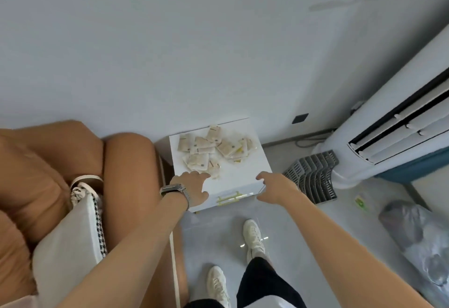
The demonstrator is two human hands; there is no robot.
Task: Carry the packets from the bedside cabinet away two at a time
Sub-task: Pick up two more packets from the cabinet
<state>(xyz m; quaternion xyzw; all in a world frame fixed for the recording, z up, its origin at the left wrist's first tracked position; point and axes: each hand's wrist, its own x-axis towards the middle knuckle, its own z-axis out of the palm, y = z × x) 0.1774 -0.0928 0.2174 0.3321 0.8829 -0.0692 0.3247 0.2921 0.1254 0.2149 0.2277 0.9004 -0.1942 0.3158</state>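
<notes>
Packets [213,148]: a loose pile of pale sachets, some overlapping, on the top of the white bedside cabinet [239,174] — mostly on its far half.
Left hand [192,185]: over the near left corner of the cabinet, fingers stretched toward the nearest packet, holding nothing; a watch [173,192] on the wrist.
Right hand [274,185]: above the near right edge, fingers relaxed and apart — empty.
Around: brown sofa [60,161] at the left, standing air conditioner [393,125] at the right.
</notes>
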